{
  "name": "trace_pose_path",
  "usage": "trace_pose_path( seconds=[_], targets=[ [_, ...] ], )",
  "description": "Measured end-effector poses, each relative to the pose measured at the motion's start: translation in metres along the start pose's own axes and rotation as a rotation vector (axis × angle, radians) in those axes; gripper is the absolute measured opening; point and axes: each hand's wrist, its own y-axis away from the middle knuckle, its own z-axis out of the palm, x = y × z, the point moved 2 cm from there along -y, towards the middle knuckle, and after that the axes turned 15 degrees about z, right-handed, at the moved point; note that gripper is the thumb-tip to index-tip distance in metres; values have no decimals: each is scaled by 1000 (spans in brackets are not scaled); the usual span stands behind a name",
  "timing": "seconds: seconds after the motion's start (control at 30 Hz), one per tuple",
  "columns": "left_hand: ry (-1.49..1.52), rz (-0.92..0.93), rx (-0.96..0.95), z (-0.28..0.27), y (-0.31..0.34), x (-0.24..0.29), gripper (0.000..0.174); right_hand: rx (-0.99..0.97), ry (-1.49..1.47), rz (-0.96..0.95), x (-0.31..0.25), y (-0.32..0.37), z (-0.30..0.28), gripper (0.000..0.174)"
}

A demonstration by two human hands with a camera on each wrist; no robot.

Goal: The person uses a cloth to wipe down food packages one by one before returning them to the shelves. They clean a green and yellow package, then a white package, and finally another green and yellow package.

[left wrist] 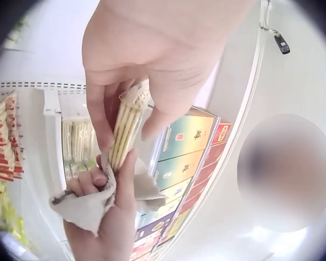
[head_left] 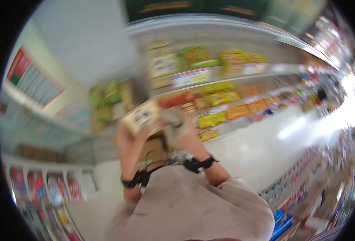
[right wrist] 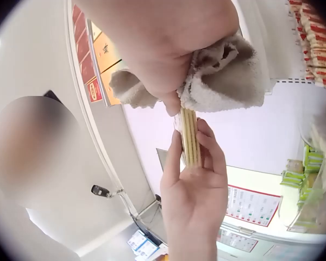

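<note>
My left hand [head_left: 130, 140] grips a clear-wrapped packet of pale, layered flat pieces [left wrist: 127, 128], with dark print on its pale broad face in the head view. Thumb and fingers lie on opposite sides of it. My right hand [right wrist: 168, 49] holds a crumpled grey cloth [right wrist: 228, 79], which hangs out on both sides of the hand. In the left wrist view, the right fingers meet the packet's near end with the cloth bunched around them. What kind of food the packet holds I cannot tell.
Shelves ahead carry yellow packets [head_left: 221, 98], orange packets [head_left: 237, 110] and green packages [head_left: 197, 56]. An open brown carton [head_left: 153, 150] lies below my hands. Boxes [left wrist: 179, 141] line an upper shelf. To the right runs a pale floor [head_left: 241, 148], with another stocked shelf beyond.
</note>
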Motion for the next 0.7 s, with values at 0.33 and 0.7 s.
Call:
trace_pose_path(
  seconds=[0.33, 0.7],
  targets=[
    [6, -37, -162, 6, 6, -2, 52, -36, -689, 193, -19, 8, -31, 31],
    [-45, -87, 121, 28, -2, -2, 25, -221, -340, 252, -10, 23, -48, 38]
  ],
)
